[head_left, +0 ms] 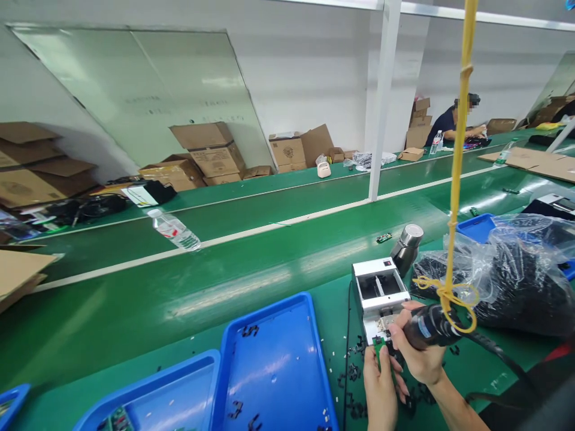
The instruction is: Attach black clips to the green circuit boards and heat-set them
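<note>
- One white machine, green board at its near end; left hand closed in a pinch on board, likely steadying it.
- Right hand wrapped round black tool; yellow cord probably bears its weight.

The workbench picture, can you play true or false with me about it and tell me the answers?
1. The right hand holds a black tool. True.
2. The left hand holds a banana. False: it holds a small green board.
3. A yellow cord comes down to the black tool. True.
4. The silver flask lies in a blue tray. False: it is beside the white machine.
5. Small black pieces lie in the blue tray nearest the hands. True.
</note>
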The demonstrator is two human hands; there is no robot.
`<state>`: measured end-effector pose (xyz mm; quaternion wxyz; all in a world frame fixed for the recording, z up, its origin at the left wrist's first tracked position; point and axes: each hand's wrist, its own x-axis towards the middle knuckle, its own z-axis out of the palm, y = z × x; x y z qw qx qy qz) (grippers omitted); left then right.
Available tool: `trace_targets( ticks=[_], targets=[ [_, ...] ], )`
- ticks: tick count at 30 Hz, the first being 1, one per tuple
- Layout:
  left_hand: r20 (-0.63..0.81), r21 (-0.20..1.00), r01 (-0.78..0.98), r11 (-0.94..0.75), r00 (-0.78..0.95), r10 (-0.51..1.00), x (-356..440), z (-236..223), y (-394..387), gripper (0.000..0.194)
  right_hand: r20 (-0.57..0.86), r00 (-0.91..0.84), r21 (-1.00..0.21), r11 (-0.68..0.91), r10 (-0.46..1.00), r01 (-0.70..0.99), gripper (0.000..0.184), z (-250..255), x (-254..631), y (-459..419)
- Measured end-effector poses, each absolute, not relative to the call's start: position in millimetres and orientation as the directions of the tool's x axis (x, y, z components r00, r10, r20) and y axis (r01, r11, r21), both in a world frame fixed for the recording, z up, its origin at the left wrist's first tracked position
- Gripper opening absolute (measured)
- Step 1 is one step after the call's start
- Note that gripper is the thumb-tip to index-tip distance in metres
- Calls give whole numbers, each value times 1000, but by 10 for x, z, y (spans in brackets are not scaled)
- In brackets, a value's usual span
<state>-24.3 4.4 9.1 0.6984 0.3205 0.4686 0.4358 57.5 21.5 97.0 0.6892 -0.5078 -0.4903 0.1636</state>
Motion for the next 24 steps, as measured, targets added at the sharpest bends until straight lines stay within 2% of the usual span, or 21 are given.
trace_targets(
  ticks=[4,12,20,24],
  targets=[
    [-372,862,-304,405,162,914,-227,43,23,61,518,467,-847,507,716,162,36,1056,537,232],
    [-382,866,-296,402,125,915,-204,-40,31,64,438,485,-884,462,757,78,32,1088,457,287],
    [-388,867,-291,404,113,915,-201,-26,14,64,447,475,-878,473,758,70,35,1061,475,297],
    [-394,866,-285,411,117,912,-200,2,11,66,446,468,-882,463,763,85,31,1005,467,285]
  ],
)
